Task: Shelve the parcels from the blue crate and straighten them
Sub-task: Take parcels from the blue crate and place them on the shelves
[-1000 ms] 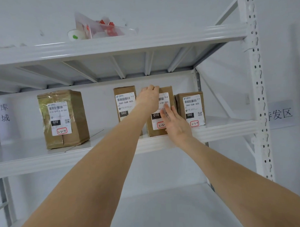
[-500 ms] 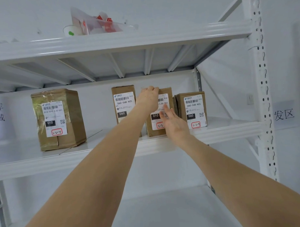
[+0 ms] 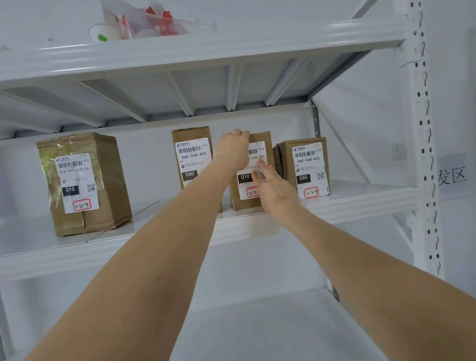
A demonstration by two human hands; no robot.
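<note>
Centrally, just right of the frame's middle, the 010 cardboard parcel point(image 3: 245, 186) stands upright on the white metal shelf point(image 3: 152, 236). The left hand point(image 3: 233, 149) is curled over its top left corner, fingers hooked behind the upper edge. The right hand point(image 3: 276, 191) lies against its front, fingers straight and slightly spread across the white printed label. The parcel is a plain brown carton, matte and boxy, taller than wide. Just left of it stands a taller 060 parcel point(image 3: 193, 157), and just right a squatter 060 parcel point(image 3: 305, 165) of creased cardboard. At centre left, well apart, a bulkier parcel point(image 3: 83, 183) gleams under wrinkled clear tape. At the upper left, a crumpled plastic bag point(image 3: 145, 21) and a paper cup point(image 3: 102, 32) sit on the higher board.
</note>
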